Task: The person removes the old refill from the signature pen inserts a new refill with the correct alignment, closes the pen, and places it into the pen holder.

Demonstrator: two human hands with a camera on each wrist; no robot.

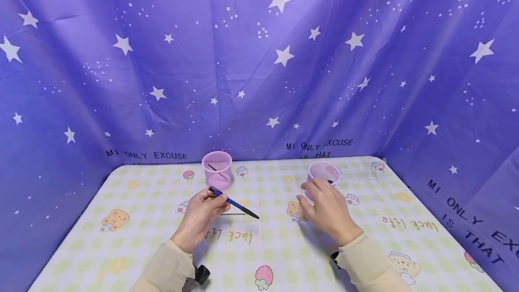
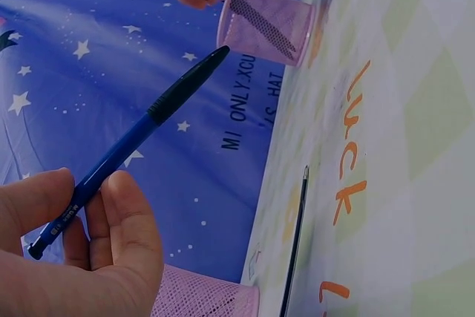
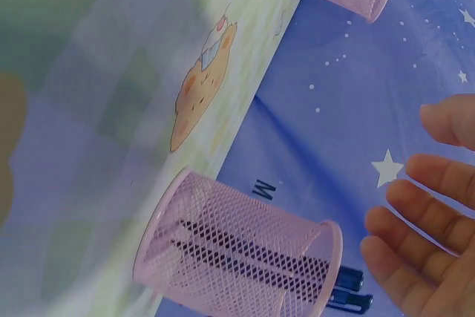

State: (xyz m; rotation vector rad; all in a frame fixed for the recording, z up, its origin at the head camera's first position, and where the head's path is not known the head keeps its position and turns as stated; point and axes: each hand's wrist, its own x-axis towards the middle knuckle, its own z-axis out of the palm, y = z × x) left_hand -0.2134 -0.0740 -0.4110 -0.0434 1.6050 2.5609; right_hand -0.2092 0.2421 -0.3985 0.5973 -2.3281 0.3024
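Note:
My left hand point(image 1: 198, 215) pinches a blue pen point(image 1: 237, 204) with a black grip between thumb and fingers, its tip slanting down to the right in the head view. Below it on the table lies a thin dark pen refill point(image 2: 297, 239). Over the front of the right pink mesh pen cup point(image 3: 237, 217) is my right hand point(image 1: 328, 211), fingers spread and holding nothing. Two blue-ended pens point(image 3: 349, 280) stand in that cup, close to the fingertips. The left pink mesh pen cup point(image 1: 219, 180) holds thin dark sticks, perhaps refills.
A checked, cartoon-printed cloth point(image 1: 154, 238) covers the table. Behind and on both sides hangs a purple star-patterned curtain point(image 1: 251, 71), close to the table's back edge. Both cups stand near that edge, apart from each other.

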